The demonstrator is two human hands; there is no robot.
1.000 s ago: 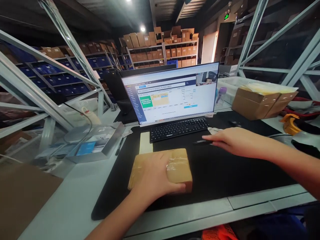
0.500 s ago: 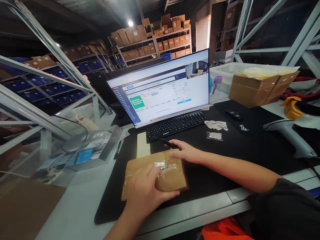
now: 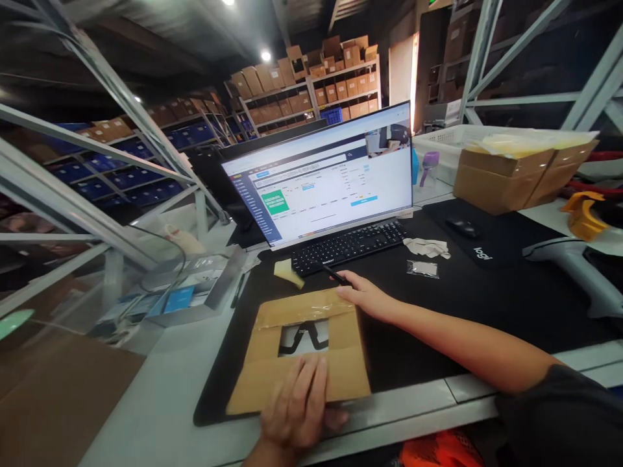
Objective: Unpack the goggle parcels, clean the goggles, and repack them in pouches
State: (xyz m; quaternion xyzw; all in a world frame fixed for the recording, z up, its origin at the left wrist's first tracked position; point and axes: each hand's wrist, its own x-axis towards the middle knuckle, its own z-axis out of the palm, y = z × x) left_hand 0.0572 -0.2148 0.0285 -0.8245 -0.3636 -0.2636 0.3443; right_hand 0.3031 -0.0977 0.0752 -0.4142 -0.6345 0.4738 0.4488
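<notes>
A brown cardboard box (image 3: 341, 363) lies on the black desk mat, tilted slightly toward me. A square gap in its face shows a white surface with a bold black mark (image 3: 304, 337). Clear tape shines along the far part. My left hand (image 3: 294, 405) grips the near edge, fingers on the face and thumb low at the side. At the far right corner, my right hand (image 3: 363, 295) is closed on a slim black pen-like tool (image 3: 335, 275) and touches the box. Whether the tool is a pen or a cutter I cannot tell.
Beyond the box are a keyboard (image 3: 350, 246), a lit monitor (image 3: 321, 181) and a yellow slip (image 3: 288, 272). To the right lie a small clear packet (image 3: 422, 269), crumpled paper (image 3: 427, 248), a mouse (image 3: 462, 227) and a scanner (image 3: 569, 259). An open grey box (image 3: 219, 285) stands left.
The box's face with the square gap has come into view. My left hand has shifted from the box's top to its near edge. The yellow slip shows less and looks bent.
</notes>
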